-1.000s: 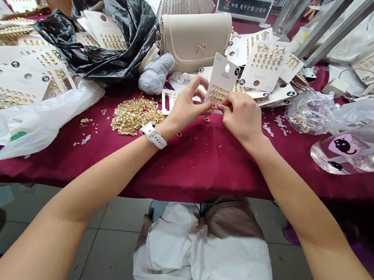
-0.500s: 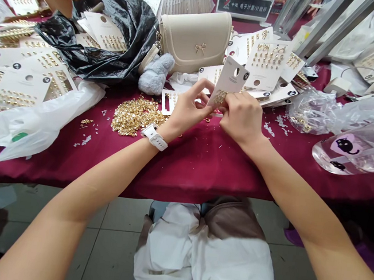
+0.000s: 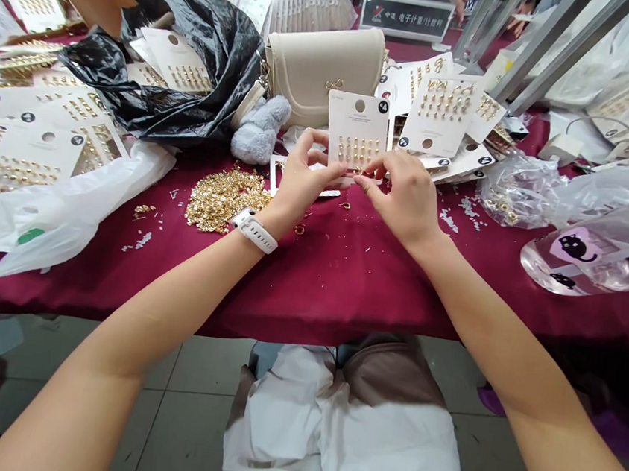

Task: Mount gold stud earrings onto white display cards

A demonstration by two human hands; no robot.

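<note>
My left hand [image 3: 306, 178] grips a white earring card [image 3: 358, 124] by its lower left side, holding it upright and facing me. Rows of small gold earrings run across the card's lower half. At the card's bottom edge, the thumb and index finger of my right hand [image 3: 406, 193] pinch a small gold earring [image 3: 359, 171]. A pile of gold pieces [image 3: 222, 199] lies beside my left wrist. Loose gold hoops [image 3: 299, 229] rest on the red cloth below my hands, and a white-framed card [image 3: 274, 175] lies partly behind my left hand.
Behind my hands are a beige handbag [image 3: 326, 64], a grey plush charm [image 3: 261, 129] and more earring cards [image 3: 443, 107]. A black plastic bag [image 3: 202, 21] and a white bag [image 3: 81, 211] are at left. A clear cup [image 3: 565, 254] and metal bars [image 3: 564, 44] are at right.
The card has turned from an angle to face me. My right hand has moved slightly left and lower, and its fingertips now show around a small gold earring at the card's bottom edge.
</note>
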